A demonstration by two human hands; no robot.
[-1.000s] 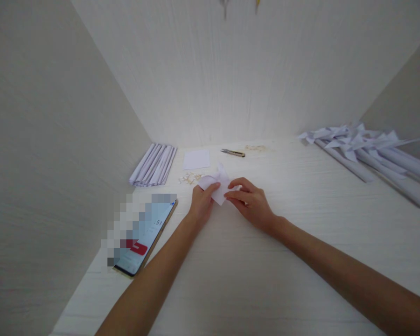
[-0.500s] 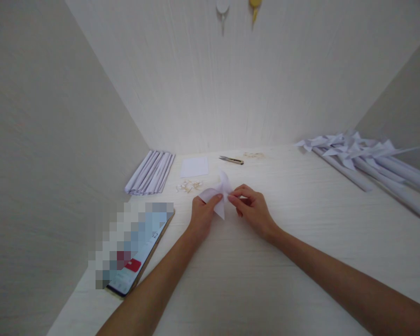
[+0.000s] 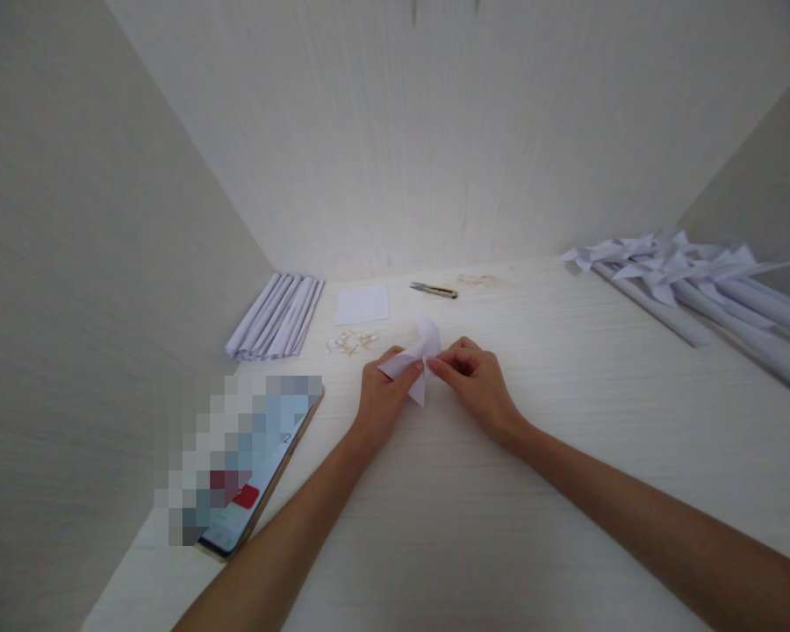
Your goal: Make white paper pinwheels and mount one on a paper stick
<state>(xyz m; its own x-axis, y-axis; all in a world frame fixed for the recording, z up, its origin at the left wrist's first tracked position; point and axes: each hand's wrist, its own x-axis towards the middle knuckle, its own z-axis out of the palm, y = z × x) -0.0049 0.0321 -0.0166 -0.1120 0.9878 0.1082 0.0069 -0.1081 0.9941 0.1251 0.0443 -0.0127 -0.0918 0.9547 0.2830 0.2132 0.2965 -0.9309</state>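
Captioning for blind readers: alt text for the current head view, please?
Left hand holds a folded white paper; right hand pinches near its middle. Around them: phone and paper rolls at left, snips behind, paper pinwheels at right.

Matt paper pinwheel [image 3: 426,342], glossy phone screen [image 3: 269,461] (smooth)

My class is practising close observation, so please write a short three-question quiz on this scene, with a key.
1. True or false: the thumb of the left hand rests on the paper pinwheel.

2. Which tool lies to the right of the flat white paper sheet?
A) a stapler
B) thread snips
C) a ruler

3. Fill in: in this view, the bundle of rolled paper tubes lies to the ____ of that sheet.

Key: 1. True; 2. B; 3. left
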